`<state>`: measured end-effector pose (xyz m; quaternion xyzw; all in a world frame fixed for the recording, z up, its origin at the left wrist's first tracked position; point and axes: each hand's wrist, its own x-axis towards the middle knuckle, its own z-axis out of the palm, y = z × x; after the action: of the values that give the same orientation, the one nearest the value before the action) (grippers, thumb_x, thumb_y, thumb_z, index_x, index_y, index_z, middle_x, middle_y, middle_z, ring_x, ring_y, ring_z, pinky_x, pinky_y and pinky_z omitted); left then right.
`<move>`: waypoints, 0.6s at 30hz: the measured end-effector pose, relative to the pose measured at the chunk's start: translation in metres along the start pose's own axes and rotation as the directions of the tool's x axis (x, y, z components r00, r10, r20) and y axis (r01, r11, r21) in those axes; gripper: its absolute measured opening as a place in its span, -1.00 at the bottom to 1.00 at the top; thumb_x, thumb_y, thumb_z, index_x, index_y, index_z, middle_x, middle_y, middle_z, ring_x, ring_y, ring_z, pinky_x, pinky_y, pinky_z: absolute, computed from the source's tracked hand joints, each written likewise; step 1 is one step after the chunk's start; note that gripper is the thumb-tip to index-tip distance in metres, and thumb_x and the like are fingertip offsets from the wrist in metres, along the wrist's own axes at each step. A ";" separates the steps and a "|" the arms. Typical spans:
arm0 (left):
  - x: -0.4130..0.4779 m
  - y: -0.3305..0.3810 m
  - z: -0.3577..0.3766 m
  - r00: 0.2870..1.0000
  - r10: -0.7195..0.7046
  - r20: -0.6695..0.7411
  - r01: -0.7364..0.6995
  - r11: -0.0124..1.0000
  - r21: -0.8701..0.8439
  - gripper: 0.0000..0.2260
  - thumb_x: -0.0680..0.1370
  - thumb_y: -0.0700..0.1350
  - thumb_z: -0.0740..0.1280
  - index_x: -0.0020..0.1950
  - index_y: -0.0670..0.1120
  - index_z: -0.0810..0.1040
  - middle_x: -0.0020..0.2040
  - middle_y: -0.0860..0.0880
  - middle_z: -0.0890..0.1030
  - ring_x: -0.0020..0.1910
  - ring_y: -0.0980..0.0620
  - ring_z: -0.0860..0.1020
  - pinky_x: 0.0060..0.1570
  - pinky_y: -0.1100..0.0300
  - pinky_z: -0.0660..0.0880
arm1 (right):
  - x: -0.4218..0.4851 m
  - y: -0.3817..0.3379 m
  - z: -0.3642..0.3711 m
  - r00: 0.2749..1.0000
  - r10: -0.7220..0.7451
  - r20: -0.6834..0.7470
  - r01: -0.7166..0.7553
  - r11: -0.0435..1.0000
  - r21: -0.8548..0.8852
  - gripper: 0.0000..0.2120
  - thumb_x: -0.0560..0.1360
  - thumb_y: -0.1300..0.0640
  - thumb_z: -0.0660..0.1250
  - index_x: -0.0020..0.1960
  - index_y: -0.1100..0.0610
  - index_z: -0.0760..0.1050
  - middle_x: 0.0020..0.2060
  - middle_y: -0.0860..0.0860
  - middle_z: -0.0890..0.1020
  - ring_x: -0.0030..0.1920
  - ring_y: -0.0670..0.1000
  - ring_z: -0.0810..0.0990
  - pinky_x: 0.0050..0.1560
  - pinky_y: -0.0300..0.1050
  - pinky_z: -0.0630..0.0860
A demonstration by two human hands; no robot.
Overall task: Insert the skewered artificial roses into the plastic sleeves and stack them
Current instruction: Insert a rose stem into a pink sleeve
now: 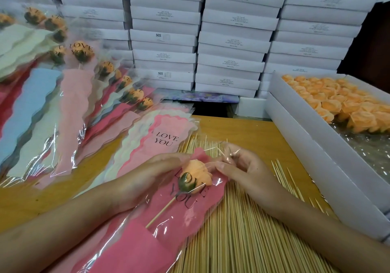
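An orange rose (195, 176) on a wooden skewer (161, 212) lies inside a pink "LOVE YOU" plastic sleeve (147, 241) in the centre foreground. My left hand (143, 179) holds the sleeve from the left, beside the rose head. My right hand (238, 166) pinches the clear upper edge of the sleeve just right of the rose. A pile of empty sleeves (160, 135) lies behind my hands. Filled sleeves with roses (69, 95) are stacked fanned out at the left.
Loose bamboo skewers (242, 230) cover the wooden table (249, 129) under and right of my hands. A white box of orange rose heads (337, 101) stands at the right. Stacks of white boxes (221, 29) wall off the back.
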<state>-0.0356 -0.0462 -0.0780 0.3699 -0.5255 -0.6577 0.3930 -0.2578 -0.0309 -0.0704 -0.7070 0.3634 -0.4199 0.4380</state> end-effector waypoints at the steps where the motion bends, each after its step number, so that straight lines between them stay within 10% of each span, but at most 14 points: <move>1: 0.000 0.000 -0.001 0.999 0.013 0.036 -0.013 1.000 -0.001 -0.70 0.44 -0.07 0.38 0.12 -0.14 0.68 0.04 -0.19 0.69 -0.05 -0.05 0.68 -0.11 0.19 0.61 | 0.000 -0.001 0.000 1.000 -0.009 -0.006 0.009 1.000 0.020 -0.78 0.61 0.26 0.23 -0.17 0.32 0.28 -0.11 0.01 0.73 0.01 0.10 0.66 0.04 -0.10 0.56; 4: -0.003 0.002 -0.002 0.980 0.028 0.197 -0.031 0.999 0.009 -0.72 0.50 -0.02 0.44 0.19 -0.05 0.65 0.05 -0.12 0.69 -0.08 0.04 0.68 -0.10 0.27 0.57 | 0.000 0.000 0.000 1.000 -0.012 -0.022 0.014 0.998 0.057 -0.79 0.62 0.30 0.18 -0.18 0.25 0.27 -0.14 0.04 0.73 0.01 0.02 0.68 0.01 -0.20 0.58; 9: -0.001 -0.003 -0.009 0.980 -0.010 0.199 -0.020 0.989 0.147 -0.56 0.46 0.12 0.46 0.29 0.00 0.56 0.20 -0.18 0.63 0.14 -0.15 0.60 0.29 -0.28 0.29 | 0.002 0.003 -0.002 0.998 0.030 -0.052 -0.026 0.996 0.081 -0.80 0.64 0.27 0.15 -0.16 0.20 0.26 -0.09 0.36 0.63 -0.03 0.19 0.66 0.00 0.17 0.53; 14: 0.000 -0.003 -0.007 0.975 -0.004 0.221 -0.016 0.996 0.085 -0.62 0.48 0.04 0.45 0.28 0.00 0.58 0.21 -0.14 0.63 0.17 -0.07 0.61 0.15 0.11 0.54 | 0.002 0.002 0.000 0.999 0.042 -0.026 -0.038 0.988 0.147 -0.58 0.64 0.23 0.15 -0.28 -0.17 0.47 -0.06 0.24 0.69 0.04 0.17 0.66 0.01 -0.16 0.55; 18: 0.000 -0.004 -0.008 0.979 -0.015 0.203 -0.011 0.992 0.123 -0.53 0.45 0.09 0.48 0.33 0.02 0.54 0.29 -0.19 0.57 0.30 -0.34 0.46 0.35 -0.25 0.31 | 0.004 0.005 -0.001 0.999 0.037 0.014 -0.039 0.982 0.183 -0.79 0.64 0.24 0.10 -0.11 0.14 0.44 -0.07 0.22 0.71 0.10 0.17 0.66 0.11 -0.11 0.53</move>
<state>-0.0292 -0.0491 -0.0829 0.3249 -0.6023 -0.6586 0.3129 -0.2578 -0.0364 -0.0739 -0.6588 0.3343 -0.4394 0.5110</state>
